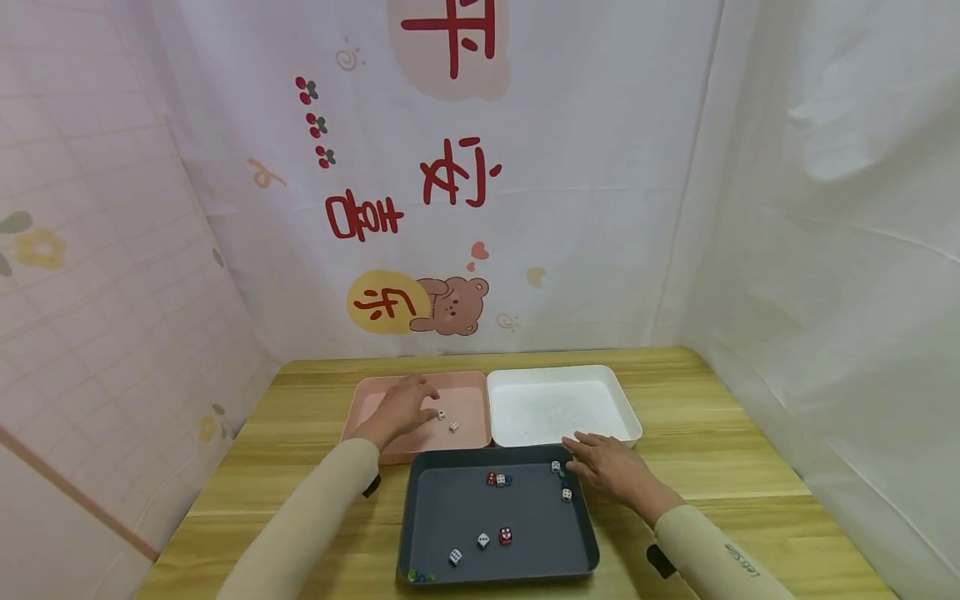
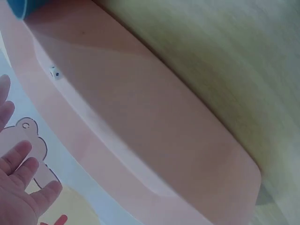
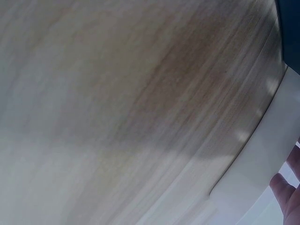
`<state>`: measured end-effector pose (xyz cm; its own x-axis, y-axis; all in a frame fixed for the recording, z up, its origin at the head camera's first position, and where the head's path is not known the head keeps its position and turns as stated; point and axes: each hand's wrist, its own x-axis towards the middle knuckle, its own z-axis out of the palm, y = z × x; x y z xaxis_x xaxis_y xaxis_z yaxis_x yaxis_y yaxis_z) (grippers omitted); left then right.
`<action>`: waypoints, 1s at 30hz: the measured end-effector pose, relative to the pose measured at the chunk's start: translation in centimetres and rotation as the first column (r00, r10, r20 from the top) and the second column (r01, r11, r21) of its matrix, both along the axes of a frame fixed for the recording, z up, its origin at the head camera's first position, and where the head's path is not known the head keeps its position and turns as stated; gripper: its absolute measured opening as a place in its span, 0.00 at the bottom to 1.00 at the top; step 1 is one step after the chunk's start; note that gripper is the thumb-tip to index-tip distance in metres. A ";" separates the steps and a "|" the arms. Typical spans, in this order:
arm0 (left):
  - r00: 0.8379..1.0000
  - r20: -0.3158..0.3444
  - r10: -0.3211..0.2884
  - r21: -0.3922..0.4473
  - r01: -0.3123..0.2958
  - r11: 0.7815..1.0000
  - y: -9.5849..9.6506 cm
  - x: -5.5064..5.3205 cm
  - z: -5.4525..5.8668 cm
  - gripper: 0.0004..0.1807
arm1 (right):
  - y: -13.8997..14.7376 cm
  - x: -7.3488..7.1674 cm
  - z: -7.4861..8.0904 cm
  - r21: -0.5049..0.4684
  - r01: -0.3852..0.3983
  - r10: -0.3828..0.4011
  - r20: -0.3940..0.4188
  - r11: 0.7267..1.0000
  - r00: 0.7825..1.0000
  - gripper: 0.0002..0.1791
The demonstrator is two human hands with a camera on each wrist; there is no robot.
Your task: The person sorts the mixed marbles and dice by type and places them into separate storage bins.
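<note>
My left hand [image 1: 403,408] hovers above the pink tray [image 1: 468,392], its fingers spread and loosely bent with nothing between them. Two white dice, the nearer to my fingertips [image 1: 441,414] and one beside it [image 1: 453,427], lie in that tray. The left wrist view shows a white die [image 2: 55,72] past the pink rim and my left hand [image 2: 26,187] with parted fingers. Over the right rim of the dark grey tray [image 1: 450,512] reaches my right hand [image 1: 611,467], fingers extended. White dice [image 1: 556,467] [image 1: 566,495] lie close to it; no held thing is visible.
Inside the dark tray are a red die [image 1: 506,536], white dice [image 1: 483,541], a red, white and blue row [image 1: 500,480], and green and blue dice [image 1: 422,577] in the near left corner. A white tray [image 1: 558,408] adjoins the pink one on the wooden table [image 1: 712,425].
</note>
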<state>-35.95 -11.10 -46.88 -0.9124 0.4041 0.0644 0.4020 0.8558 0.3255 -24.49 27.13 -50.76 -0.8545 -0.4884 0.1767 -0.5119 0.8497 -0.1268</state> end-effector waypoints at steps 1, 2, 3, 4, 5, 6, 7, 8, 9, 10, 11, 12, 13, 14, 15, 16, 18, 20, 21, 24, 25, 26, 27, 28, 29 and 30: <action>1.000 0.001 -0.004 0.004 0.004 1.000 0.1 0.1 0.0 0.17 | 0.0 0.0 0.0 0.000 0.000 0.000 0.000 1.000 1.000 0.26; 1.000 0.006 -0.006 0.012 0.005 1.000 0.2 0.1 0.1 0.17 | 0.0 0.0 0.0 -0.001 -0.002 0.002 0.002 1.000 1.000 0.26; 1.000 0.011 -0.008 0.020 0.008 1.000 0.2 0.2 0.1 0.18 | 0.0 0.0 0.0 -0.001 -0.001 0.001 0.003 1.000 1.000 0.26; 1.000 0.017 -0.011 0.027 0.011 1.000 0.3 0.3 0.2 0.18 | 0.0 0.0 0.0 -0.003 -0.001 0.001 0.005 1.000 1.000 0.26; 1.000 0.021 -0.016 0.033 0.015 0.999 0.4 0.4 0.3 0.18 | 0.0 0.0 0.1 -0.003 0.000 0.000 0.007 1.000 1.000 0.26; 0.999 0.026 -0.019 0.037 0.018 0.999 0.4 0.4 0.3 0.18 | 0.0 0.0 0.1 -0.003 -0.002 0.002 0.008 1.000 1.000 0.26; 0.999 0.031 -0.024 0.045 0.022 0.999 0.5 0.5 0.4 0.18 | 0.0 0.0 0.1 -0.003 -0.001 0.002 0.010 1.000 1.000 0.26; 0.999 0.031 -0.030 0.050 0.029 0.998 0.6 0.6 0.5 0.18 | 0.0 0.0 0.1 -0.004 -0.001 0.001 0.012 1.000 1.000 0.26; 0.999 0.031 -0.036 0.051 0.035 0.998 0.6 0.7 0.5 0.18 | 0.0 0.1 0.1 -0.004 0.000 0.000 0.015 1.000 1.000 0.26; 0.999 0.028 -0.043 0.057 0.042 0.997 0.7 0.8 0.6 0.18 | 0.0 0.1 0.1 -0.005 0.000 0.000 0.016 1.000 1.000 0.26; 0.998 0.026 -0.049 0.057 0.047 0.997 0.8 1.0 0.6 0.17 | 0.0 0.1 0.1 -0.004 0.001 -0.001 0.018 1.000 1.000 0.26; 0.998 0.027 -0.054 0.062 0.052 0.997 0.9 1.1 0.7 0.17 | 0.0 0.1 0.1 -0.004 0.001 -0.001 0.020 1.000 1.000 0.26; 0.998 0.028 -0.060 0.069 0.058 0.996 0.9 1.3 0.8 0.17 | 0.0 0.1 0.1 -0.004 0.003 -0.003 0.023 1.000 1.000 0.26; 0.998 0.027 -0.065 0.073 0.063 0.995 1.0 1.4 0.8 0.16 | 0.0 0.1 0.1 -0.005 0.002 -0.002 0.026 1.000 1.000 0.26; 0.997 0.028 -0.070 0.083 0.067 0.994 1.1 1.7 0.9 0.16 | 0.0 0.1 0.1 -0.005 0.003 -0.003 0.028 1.000 1.000 0.26; 0.997 0.027 -0.078 0.094 0.075 0.993 1.2 1.9 0.9 0.16 | -0.1 0.1 0.0 -0.003 0.004 -0.004 0.030 1.000 1.000 0.26; 0.995 0.029 -0.095 0.112 0.092 0.990 1.3 2.2 1.0 0.16 | -0.1 0.0 0.0 0.000 0.004 -0.004 0.030 1.000 1.000 0.26; 0.993 0.024 -0.113 0.131 0.109 0.985 1.5 2.7 1.1 0.16 | -0.1 0.0 0.0 0.000 0.005 -0.005 0.028 1.000 1.000 0.26; 0.992 0.027 -0.121 0.139 0.116 0.984 1.6 2.8 1.1 0.16 | 0.0 0.0 -0.1 0.000 0.004 -0.004 0.025 1.000 1.000 0.26; 0.989 0.044 -0.139 0.157 0.131 0.979 1.7 3.4 1.2 0.15 | -0.1 0.0 -0.1 -0.007 0.001 -0.001 0.020 1.000 1.000 0.26; 0.988 0.053 -0.146 0.173 0.135 0.976 1.8 3.6 1.3 0.14 | -0.1 0.0 -0.1 -0.008 -0.001 0.001 0.016 1.000 1.000 0.26; 0.986 0.061 -0.153 0.179 0.140 0.974 1.9 3.8 1.3 0.14 | -0.1 0.0 -0.1 -0.006 -0.007 0.007 0.006 1.000 1.000 0.26; 0.984 0.064 -0.165 0.183 0.151 0.972 2.0 4.0 1.3 0.14 | -0.2 0.0 -0.1 -0.006 -0.010 0.010 0.001 1.000 1.000 0.26; 0.982 0.063 -0.177 0.187 0.163 0.969 2.1 4.2 1.4 0.14 | -0.2 0.1 -0.1 -0.007 -0.013 0.013 -0.005 1.000 1.000 0.26; 0.980 0.060 -0.189 0.187 0.175 0.967 2.2 4.4 1.4 0.14 | -0.2 0.1 -0.1 -0.006 -0.017 0.017 -0.013 1.000 1.000 0.26; 0.977 0.057 -0.204 0.189 0.190 0.963 2.3 4.5 1.4 0.14 | -0.2 0.1 -0.2 -0.004 -0.019 0.019 -0.019 1.000 1.000 0.25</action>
